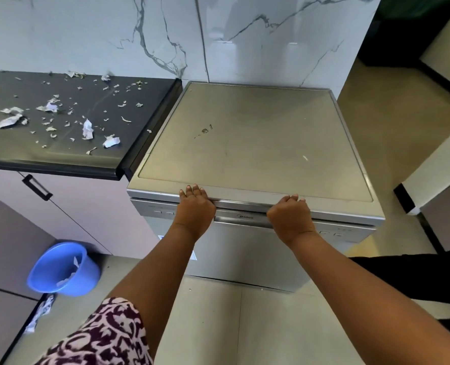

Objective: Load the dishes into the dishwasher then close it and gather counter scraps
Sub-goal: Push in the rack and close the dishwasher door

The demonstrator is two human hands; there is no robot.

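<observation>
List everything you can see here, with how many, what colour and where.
dishwasher: one, silver, centre, door up
counter: one, black, left of dishwasher
paper scraps: many, white, scattered on counter
bucket: one, blue, floor at left, paper inside
crumpled paper: one, white, floor by bucket
cabinet handle: one, black, under counter
left hand: one, on dishwasher's top front edge
right hand: one, same edge, fingers curled

The silver freestanding dishwasher [255, 143] stood right of the dark stone counter [60, 159], which bore torn paper scraps [87, 130]; the blue plastic bucket [63, 270] sat on the floor below
</observation>
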